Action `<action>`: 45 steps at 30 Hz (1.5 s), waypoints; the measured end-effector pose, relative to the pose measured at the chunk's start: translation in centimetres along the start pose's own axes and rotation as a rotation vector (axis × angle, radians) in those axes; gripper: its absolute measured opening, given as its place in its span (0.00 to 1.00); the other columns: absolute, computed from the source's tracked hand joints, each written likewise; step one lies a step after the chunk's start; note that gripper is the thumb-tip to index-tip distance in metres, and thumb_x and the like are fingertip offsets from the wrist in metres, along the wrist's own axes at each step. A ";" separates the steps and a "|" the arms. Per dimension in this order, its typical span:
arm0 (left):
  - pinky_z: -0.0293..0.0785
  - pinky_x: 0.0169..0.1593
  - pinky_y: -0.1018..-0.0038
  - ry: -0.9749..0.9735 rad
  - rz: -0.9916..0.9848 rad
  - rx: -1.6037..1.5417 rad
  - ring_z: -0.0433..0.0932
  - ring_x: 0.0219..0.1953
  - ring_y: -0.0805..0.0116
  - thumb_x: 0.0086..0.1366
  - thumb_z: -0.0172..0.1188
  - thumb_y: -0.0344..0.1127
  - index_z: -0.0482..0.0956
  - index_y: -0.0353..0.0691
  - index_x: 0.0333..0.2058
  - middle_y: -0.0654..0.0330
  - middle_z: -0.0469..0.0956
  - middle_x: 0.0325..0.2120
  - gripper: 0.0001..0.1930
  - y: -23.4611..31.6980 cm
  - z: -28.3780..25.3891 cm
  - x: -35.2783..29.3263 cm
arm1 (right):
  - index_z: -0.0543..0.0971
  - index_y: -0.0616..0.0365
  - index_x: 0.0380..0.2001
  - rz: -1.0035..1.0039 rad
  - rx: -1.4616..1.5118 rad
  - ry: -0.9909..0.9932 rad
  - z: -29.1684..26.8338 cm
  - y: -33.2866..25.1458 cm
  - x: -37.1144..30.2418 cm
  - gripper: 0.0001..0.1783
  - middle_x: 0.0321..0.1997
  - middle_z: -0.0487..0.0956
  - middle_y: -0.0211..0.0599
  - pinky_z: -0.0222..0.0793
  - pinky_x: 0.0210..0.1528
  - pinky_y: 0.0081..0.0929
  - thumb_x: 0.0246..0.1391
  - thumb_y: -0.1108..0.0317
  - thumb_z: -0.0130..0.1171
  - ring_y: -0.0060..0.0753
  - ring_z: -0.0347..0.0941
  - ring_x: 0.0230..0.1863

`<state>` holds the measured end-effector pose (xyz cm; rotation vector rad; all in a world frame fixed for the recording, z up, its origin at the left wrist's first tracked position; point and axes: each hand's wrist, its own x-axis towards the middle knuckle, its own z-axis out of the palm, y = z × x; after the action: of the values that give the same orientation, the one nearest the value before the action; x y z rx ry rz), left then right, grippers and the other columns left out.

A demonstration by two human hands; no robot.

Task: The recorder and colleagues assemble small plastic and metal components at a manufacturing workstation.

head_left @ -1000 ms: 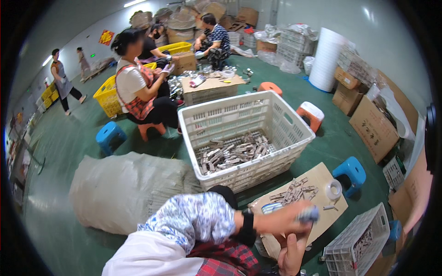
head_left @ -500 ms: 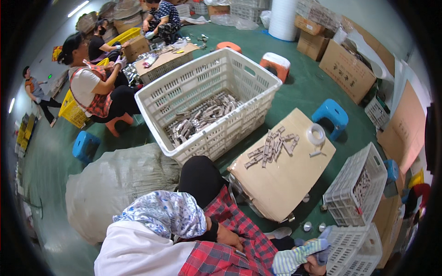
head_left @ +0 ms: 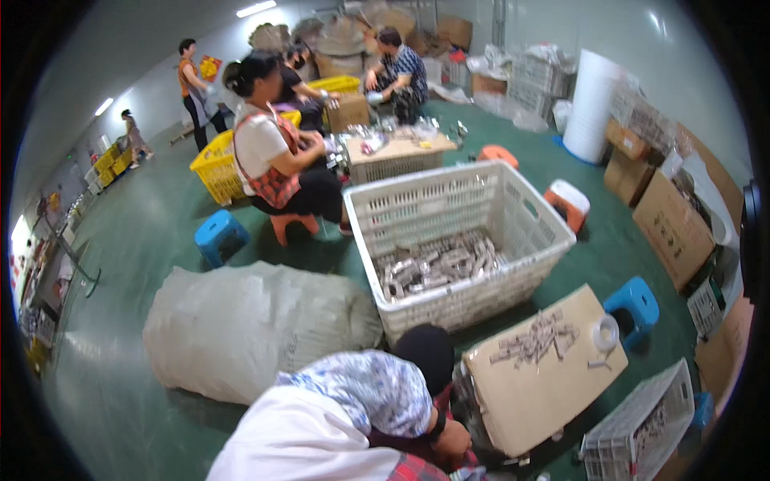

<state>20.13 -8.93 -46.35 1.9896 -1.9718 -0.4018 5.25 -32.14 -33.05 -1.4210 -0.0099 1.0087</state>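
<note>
My left hand (head_left: pixel 453 440) is low in the picture, by my lap and the near edge of the cardboard-topped table. Its fingers look curled in, and what they hold, if anything, is hidden. The arm wears a blue-and-white patterned sleeve (head_left: pixel 361 393) and a black wristband. My right hand is outside the picture. On the cardboard top (head_left: pixel 553 401) lies a loose pile of small metal pieces (head_left: pixel 536 341), beside a roll of clear tape (head_left: pixel 605 333). Ahead, a large white crate (head_left: pixel 449 309) holds many similar metal pieces (head_left: pixel 437 264).
A big stuffed sack (head_left: pixel 257 329) lies to my left, a blue stool (head_left: pixel 220 236) beyond it. Another blue stool (head_left: pixel 632 309) and a grey crate (head_left: pixel 642 433) stand to the right. Several people sit or stand farther off, one (head_left: pixel 277 152) on a red stool near a yellow crate (head_left: pixel 218 172).
The view has swung left and up, so the scene sits farther right and lower. My right hand with its striped cuff has left the picture. My left hand stays near my lap.
</note>
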 end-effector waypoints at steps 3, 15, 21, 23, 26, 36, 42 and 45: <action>0.73 0.38 0.53 0.054 0.043 -0.589 0.80 0.34 0.46 0.54 0.60 0.38 0.81 0.37 0.31 0.45 0.81 0.28 0.11 4.0 -2.2 -0.3 | 0.68 0.58 0.59 0.108 0.207 -0.094 -0.6 -0.1 2.3 0.23 0.55 0.73 0.41 0.63 0.60 0.36 0.61 0.70 0.56 0.31 0.69 0.55; 0.76 0.42 0.59 -0.410 -0.120 -0.606 0.79 0.40 0.50 0.59 0.61 0.35 0.76 0.39 0.43 0.52 0.79 0.37 0.14 4.8 -10.2 -3.3 | 0.67 0.65 0.59 0.064 -1.076 0.628 -5.4 4.8 -9.9 0.23 0.56 0.76 0.54 0.70 0.58 0.34 0.64 0.67 0.53 0.45 0.75 0.56; 0.75 0.39 0.59 -0.382 -0.141 -0.630 0.79 0.38 0.49 0.61 0.59 0.34 0.77 0.40 0.40 0.52 0.79 0.35 0.10 5.4 -11.4 -2.2 | 0.65 0.67 0.60 0.063 -0.311 0.874 -2.4 11.1 -11.5 0.24 0.56 0.76 0.58 0.70 0.59 0.34 0.66 0.66 0.48 0.46 0.75 0.57; 0.75 0.38 0.58 -0.314 -0.130 -0.661 0.79 0.36 0.47 0.62 0.59 0.34 0.76 0.40 0.39 0.51 0.78 0.34 0.09 5.1 -11.2 -2.5 | 0.65 0.68 0.60 -0.032 -0.293 0.935 -1.3 10.7 -10.3 0.23 0.56 0.76 0.58 0.70 0.59 0.34 0.66 0.65 0.47 0.45 0.75 0.57; 0.74 0.37 0.58 -0.329 -0.223 -0.633 0.78 0.35 0.45 0.63 0.59 0.34 0.74 0.40 0.39 0.51 0.77 0.32 0.08 4.6 -11.0 -2.3 | 0.74 0.63 0.53 -0.304 0.689 0.969 -1.0 11.4 -8.9 0.17 0.50 0.80 0.47 0.71 0.56 0.32 0.60 0.77 0.54 0.42 0.77 0.51; 0.76 0.39 0.56 -0.432 -0.206 -0.588 0.79 0.39 0.45 0.61 0.58 0.36 0.69 0.39 0.48 0.47 0.76 0.36 0.18 4.4 -9.4 -4.2 | 0.68 0.64 0.57 -0.130 0.305 0.761 0.1 2.4 0.4 0.18 0.54 0.74 0.34 0.64 0.62 0.34 0.64 0.76 0.46 0.32 0.70 0.57; 0.74 0.30 0.54 0.065 0.029 -0.490 0.78 0.26 0.44 0.56 0.55 0.35 0.77 0.41 0.30 0.46 0.78 0.21 0.06 4.2 -2.3 -3.8 | 0.77 0.59 0.50 -0.149 0.368 0.382 2.8 2.7 6.5 0.18 0.46 0.79 0.27 0.70 0.54 0.26 0.56 0.69 0.64 0.22 0.73 0.48; 0.75 0.35 0.56 -0.334 -0.114 -0.427 0.79 0.32 0.45 0.59 0.56 0.35 0.76 0.41 0.42 0.47 0.80 0.31 0.12 3.5 -6.6 -3.1 | 0.77 0.60 0.49 -0.137 0.275 0.379 1.0 5.6 6.2 0.15 0.47 0.78 0.26 0.69 0.54 0.25 0.58 0.72 0.61 0.23 0.74 0.48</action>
<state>19.58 -5.72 -38.99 1.8454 -1.7548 -1.1426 5.31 -28.72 -40.76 -1.3173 0.2950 0.5909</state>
